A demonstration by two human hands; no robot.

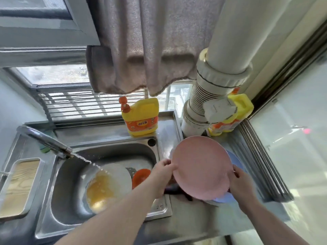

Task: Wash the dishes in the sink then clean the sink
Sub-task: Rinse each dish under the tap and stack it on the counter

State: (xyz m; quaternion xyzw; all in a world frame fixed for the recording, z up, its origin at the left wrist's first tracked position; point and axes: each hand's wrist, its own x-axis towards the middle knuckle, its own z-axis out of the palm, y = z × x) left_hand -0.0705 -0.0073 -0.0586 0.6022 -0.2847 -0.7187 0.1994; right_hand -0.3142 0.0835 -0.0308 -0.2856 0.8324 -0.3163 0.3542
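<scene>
While both of my hands are on the pink plate (201, 167), its underside faces up toward me and it is tilted over the counter (194, 220) just right of the sink (58, 191). Left hand (163, 175): grip pinches the plate's left edge, thumb on the upturned side, fingers curled under the rim. Right hand (241, 181): grip clamps the plate's lower right edge, fingers curled over the rim.

Directly beneath the plate, partly hidden by it, a blue plate (235, 161) sits on the counter. Something dark lies under my left grip at the sink's edge; I cannot tell what it is.

To the left of my left grip, inside the basin, a white plate (116, 175) holds yellowish liquid. An orange dish (140, 176) lies just beside it, between that plate and my left wrist. Water runs from the faucet (46, 140), farther left, and lands on the white plate.

Beyond my grips, a yellow detergent bottle (141, 119) stands on the sink's back ledge. A second yellow bottle (237, 110) stands behind the white pipe (212, 96), beyond my right grip. A grey towel (141, 64) hangs above. Far left of both grips, a white tray (19, 186) rests on the counter.
</scene>
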